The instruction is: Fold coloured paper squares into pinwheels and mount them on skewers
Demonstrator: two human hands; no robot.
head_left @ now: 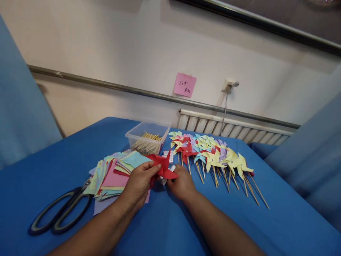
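My left hand (141, 181) pinches a red paper pinwheel (165, 168) between thumb and fingers, its folded blades pointing outward. Just to its right, my right hand (182, 183) is curled closed; its fingertips are partly hidden beside the pinwheel, and what they grip cannot be made out. Small white boxes (168, 156) lie behind and under the pinwheel, close to both hands. Left of my left hand is a stack of coloured paper squares (114, 177), some with cut corners. Large scissors (64, 208) with dark handles lie against the stack, their blades mostly covered by paper.
A clear plastic box (130, 137) of thin wooden sticks (149, 142) stands behind the paper. Several finished pinwheels on sticks (213, 159) lie bunched at the right on the blue tablecloth (170, 227). A radiator (234, 129) and wall are behind the table.
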